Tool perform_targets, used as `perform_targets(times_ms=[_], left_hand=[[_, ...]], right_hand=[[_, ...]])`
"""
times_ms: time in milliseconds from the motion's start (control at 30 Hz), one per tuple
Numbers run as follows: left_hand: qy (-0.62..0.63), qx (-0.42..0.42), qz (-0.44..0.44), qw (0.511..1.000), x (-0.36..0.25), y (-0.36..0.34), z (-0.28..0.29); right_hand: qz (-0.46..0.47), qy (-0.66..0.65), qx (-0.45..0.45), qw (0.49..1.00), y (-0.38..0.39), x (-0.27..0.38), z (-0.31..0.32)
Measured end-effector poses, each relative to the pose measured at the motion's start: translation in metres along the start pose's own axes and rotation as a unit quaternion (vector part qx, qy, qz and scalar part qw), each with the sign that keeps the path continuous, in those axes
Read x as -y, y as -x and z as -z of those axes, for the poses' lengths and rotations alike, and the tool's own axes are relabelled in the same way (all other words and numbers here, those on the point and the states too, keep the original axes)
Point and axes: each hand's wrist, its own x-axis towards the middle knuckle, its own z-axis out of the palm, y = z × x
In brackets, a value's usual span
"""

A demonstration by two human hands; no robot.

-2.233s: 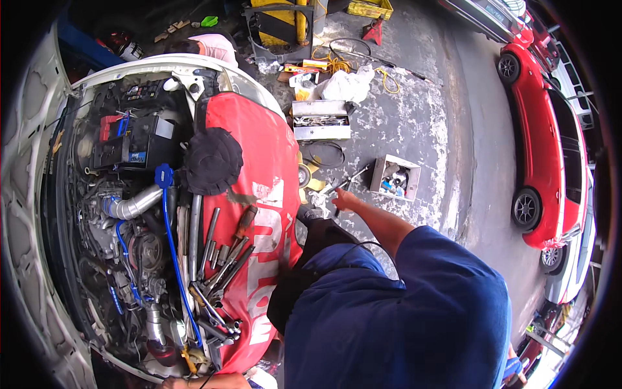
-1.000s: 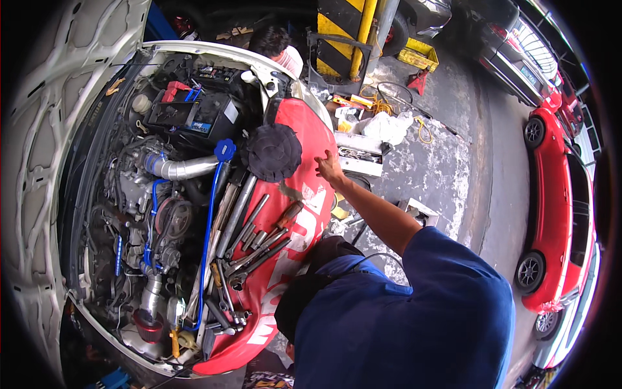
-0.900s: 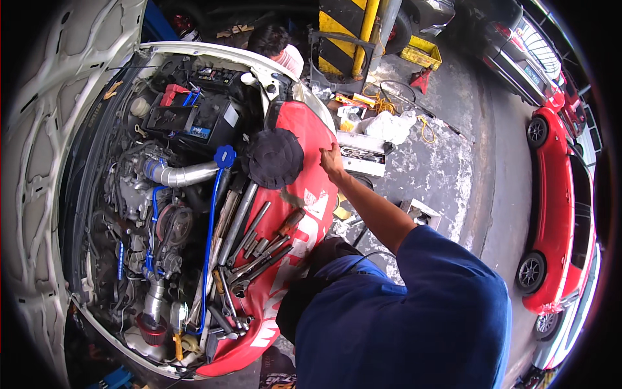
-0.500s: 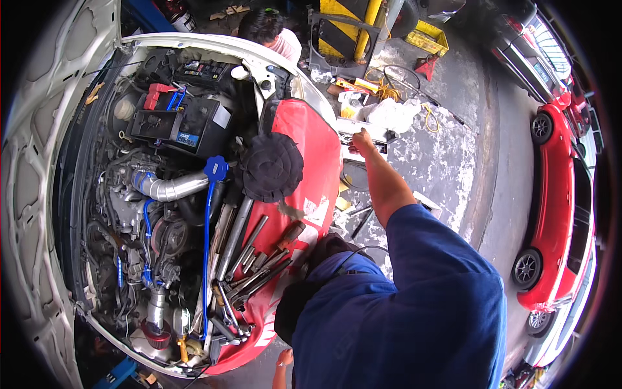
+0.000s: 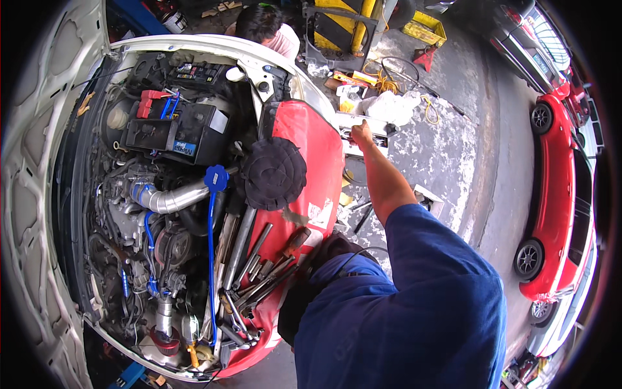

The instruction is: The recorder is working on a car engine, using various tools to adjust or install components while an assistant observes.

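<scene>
My right hand [image 5: 361,135] is stretched out past the car's fender, over the white metal toolbox [image 5: 370,149] on the floor. Its fingers are curled down among the tools, and what they hold is too small to make out. My left hand is out of sight. Left of me is an open engine bay with a black battery [image 5: 188,133], a silver intake pipe [image 5: 175,198] and a blue cap [image 5: 216,178]. A red cover [image 5: 314,162] over the fender carries a black fabric item [image 5: 272,172] and several metal tools [image 5: 262,272].
A person [image 5: 275,39] bends beyond the bumper. A striped post [image 5: 330,32], yellow crate [image 5: 422,31], red stand [image 5: 424,58], white bag [image 5: 392,107] and cables lie or stand ahead. The raised bonnet [image 5: 35,194] borders the left. A red car [image 5: 551,194] is parked right.
My right arm has reached farther forward, from the fender's edge to the toolbox. A hand seen at the lower edge half a second ago is now hidden. The view has shifted slightly.
</scene>
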Motion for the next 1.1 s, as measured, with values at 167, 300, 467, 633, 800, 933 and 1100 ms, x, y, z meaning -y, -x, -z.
perform_targets(times_ms=[167,300,467,633,800,933,1100], left_hand=[[0.030,-0.062,0.065,0.995,-0.010,0.003,0.002],[0.060,-0.112,0.113,0.985,-0.018,0.001,-0.004],[0.103,-0.176,0.173,0.964,-0.029,-0.001,-0.018],[0.133,-0.247,0.248,0.927,-0.044,0.000,-0.022],[0.172,-0.304,0.301,0.887,-0.045,-0.002,-0.030],[0.190,-0.351,0.349,0.848,-0.034,0.001,-0.037],[0.199,-0.410,0.409,0.791,-0.024,0.009,-0.030]], right_hand=[[-0.018,-0.014,0.020,1.000,0.010,0.007,-0.005],[-0.064,-0.100,0.057,0.991,-0.003,0.006,0.003],[-0.147,-0.091,0.000,0.985,-0.028,0.015,0.014],[-0.104,0.046,0.044,0.993,-0.015,0.017,-0.009],[-0.126,0.037,0.017,0.991,-0.015,0.025,-0.004],[-0.076,0.049,-0.009,0.996,0.001,0.018,-0.020],[-0.090,0.067,0.025,0.993,0.019,0.003,-0.054]])
